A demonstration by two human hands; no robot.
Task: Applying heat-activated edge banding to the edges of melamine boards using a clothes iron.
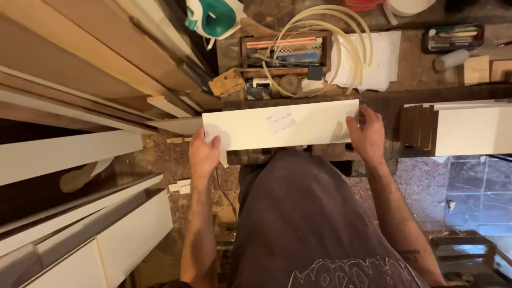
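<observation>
Long white and wood-coloured boards (69, 154) lean and lie stacked at the far left. Just right of them, the left hand (204, 152) grasps the left end of a white rectangular panel (280, 127), thumb on top. The panel is held level in front of the person's body, above the near edge of the table (416, 66), with a small paper label (281, 121) near its middle. Behind it on the table sit a teal iron (213, 17), a wooden tray of tools (285, 58) and loops of pale edge banding (341, 32). The right hand (366, 133) grips the panel's right end. Further right stands a stack of white panels (458, 128).
</observation>
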